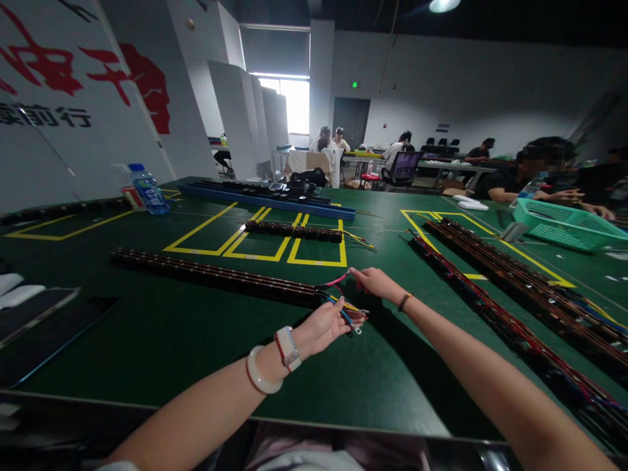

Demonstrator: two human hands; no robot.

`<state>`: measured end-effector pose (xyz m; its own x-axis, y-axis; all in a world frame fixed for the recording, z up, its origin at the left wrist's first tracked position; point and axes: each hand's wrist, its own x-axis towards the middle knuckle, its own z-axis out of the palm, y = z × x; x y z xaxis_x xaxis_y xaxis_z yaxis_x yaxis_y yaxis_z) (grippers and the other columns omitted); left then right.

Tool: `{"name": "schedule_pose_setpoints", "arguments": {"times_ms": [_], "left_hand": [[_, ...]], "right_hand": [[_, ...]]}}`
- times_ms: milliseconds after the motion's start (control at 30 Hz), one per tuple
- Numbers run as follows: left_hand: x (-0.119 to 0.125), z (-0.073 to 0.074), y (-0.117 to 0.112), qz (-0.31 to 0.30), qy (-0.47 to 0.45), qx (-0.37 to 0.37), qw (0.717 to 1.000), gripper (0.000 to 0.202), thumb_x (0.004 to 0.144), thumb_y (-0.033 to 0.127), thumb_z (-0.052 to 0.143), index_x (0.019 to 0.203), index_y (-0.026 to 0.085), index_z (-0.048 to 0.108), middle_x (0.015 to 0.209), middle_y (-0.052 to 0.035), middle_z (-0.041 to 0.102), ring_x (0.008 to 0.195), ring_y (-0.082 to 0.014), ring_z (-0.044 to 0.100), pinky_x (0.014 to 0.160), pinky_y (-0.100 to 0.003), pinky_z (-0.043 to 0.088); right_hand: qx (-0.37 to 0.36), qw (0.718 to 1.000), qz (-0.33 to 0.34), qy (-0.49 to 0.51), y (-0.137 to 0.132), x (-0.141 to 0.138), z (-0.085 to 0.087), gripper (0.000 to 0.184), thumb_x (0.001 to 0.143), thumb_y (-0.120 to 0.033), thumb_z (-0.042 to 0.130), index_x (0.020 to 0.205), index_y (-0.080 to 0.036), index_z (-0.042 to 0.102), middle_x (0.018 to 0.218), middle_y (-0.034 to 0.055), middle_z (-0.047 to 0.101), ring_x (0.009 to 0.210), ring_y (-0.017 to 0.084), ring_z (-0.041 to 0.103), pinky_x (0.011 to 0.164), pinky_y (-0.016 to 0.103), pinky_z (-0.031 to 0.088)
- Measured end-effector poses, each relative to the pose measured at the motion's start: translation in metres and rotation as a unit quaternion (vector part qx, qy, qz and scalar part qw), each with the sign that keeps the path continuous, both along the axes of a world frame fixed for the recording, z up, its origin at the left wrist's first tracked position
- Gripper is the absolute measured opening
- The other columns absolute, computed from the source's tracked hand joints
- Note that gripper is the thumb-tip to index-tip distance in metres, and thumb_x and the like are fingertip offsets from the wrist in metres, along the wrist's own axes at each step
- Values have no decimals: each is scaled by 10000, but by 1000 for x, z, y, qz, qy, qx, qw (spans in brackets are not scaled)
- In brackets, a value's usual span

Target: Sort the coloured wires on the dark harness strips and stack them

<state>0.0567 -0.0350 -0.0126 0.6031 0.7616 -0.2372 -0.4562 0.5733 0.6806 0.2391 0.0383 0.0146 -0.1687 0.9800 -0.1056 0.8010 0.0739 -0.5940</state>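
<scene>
On the green table lies a long, dark bundle of brown-sheathed cables (220, 275), with coloured wires coming out of its right end. My left hand (321, 327), palm partly turned up, holds the blue and yellow wires (347, 316) between thumb and fingers. Metal ring lugs (358, 331) show at the tips of these wires. Just beyond it, my right hand (380, 286) pinches the tip of a pink-red wire (336, 281), pulled away from the others. A black beaded band is on the right wrist; a watch and a pale bangle are on the left.
A shorter cable bundle (294, 231) lies inside yellow tape marks, before a blue tray (265, 201). Long bundles (495, 320) run along the right. A green basket (569, 222) stands near a seated co-worker. At left are a bottle (148, 190) and a dark phone (59, 340).
</scene>
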Motion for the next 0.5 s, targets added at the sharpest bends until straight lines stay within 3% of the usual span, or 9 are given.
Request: {"name": "schedule_pose_setpoints", "arguments": {"times_ms": [100,233,367,500], "left_hand": [[0,4,-1,1,13,2,1000,277,919,274,444,860,63,613,889,-176,682,841,-209,661,918,-401,440],[0,10,-5,9,11,-20,1000,217,911,214,435,866,85,603,847,-133,674,794,-177,645,901,-376,440],[1,12,-14,50,-2,-42,998,206,874,148,406,829,100,602,876,-121,667,851,-166,630,914,-338,434],[2,6,-16,86,20,7,996,175,854,88,424,832,115,596,907,-108,671,855,-163,631,904,-342,446]], "right_hand": [[6,1000,27,-3,-34,5,1,731,884,-681,186,569,-144,569,470,18,514,441,107,466,479,226,332],[46,996,76,-3,-70,-4,4,619,880,-647,306,640,-151,589,548,-1,549,496,101,447,486,215,289],[103,993,50,-36,-83,-11,11,540,917,-540,329,615,-161,566,553,-4,540,513,103,443,498,220,261],[90,989,78,-83,-86,-14,20,510,907,-522,374,608,-168,587,549,3,550,492,103,437,486,231,239]]}}
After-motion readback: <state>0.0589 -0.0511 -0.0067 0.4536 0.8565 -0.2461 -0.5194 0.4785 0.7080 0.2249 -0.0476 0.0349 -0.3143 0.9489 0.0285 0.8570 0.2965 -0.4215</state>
